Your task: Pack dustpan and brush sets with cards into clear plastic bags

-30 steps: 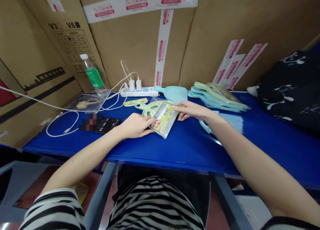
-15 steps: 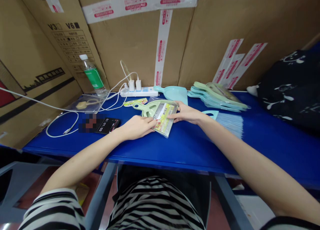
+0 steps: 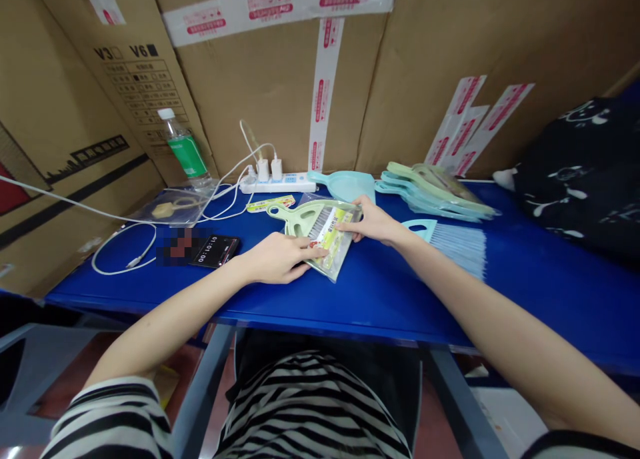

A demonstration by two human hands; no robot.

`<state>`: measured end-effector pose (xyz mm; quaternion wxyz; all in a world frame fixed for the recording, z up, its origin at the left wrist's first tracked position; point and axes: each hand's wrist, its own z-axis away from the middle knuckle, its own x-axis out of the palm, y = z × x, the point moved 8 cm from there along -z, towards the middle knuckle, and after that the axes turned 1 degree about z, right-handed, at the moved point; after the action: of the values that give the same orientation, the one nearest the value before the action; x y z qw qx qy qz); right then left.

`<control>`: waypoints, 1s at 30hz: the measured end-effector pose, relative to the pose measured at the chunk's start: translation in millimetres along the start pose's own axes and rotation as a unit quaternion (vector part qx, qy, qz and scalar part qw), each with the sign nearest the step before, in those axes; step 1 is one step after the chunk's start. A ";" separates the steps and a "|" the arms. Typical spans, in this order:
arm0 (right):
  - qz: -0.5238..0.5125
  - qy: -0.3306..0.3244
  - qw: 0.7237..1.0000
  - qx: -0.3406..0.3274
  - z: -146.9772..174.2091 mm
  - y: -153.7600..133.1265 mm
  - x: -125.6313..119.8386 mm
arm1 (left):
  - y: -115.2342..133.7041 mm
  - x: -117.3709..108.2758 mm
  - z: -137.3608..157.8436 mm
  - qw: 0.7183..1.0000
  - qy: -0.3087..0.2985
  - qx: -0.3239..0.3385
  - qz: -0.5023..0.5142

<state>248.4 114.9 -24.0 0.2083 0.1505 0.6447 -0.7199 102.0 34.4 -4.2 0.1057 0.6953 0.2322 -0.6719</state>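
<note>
The left hand (image 3: 283, 258) and right hand (image 3: 373, 220) are closed on opposite sides of a bagged green dustpan-and-brush set (image 3: 325, 238), which lies between them, its looped handle (image 3: 285, 214) just beyond the left hand. The set is probably light, with a stiff pan, springy bristles and slick, easily creased clear film; the surest hold is likely on the rigid pan sides or handle, rather than the film corner between the hands.
</note>
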 end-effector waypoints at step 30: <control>0.181 -0.087 0.979 -0.024 1.7 -6.2 -0.6 | 12.8 -5.2 2.7 0.996 0.035 0.039 0.071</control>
<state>245.9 113.8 -18.2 0.3937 0.1967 0.6036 -0.6648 105.6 21.1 -1.4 0.1181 0.7364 0.1597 -0.6467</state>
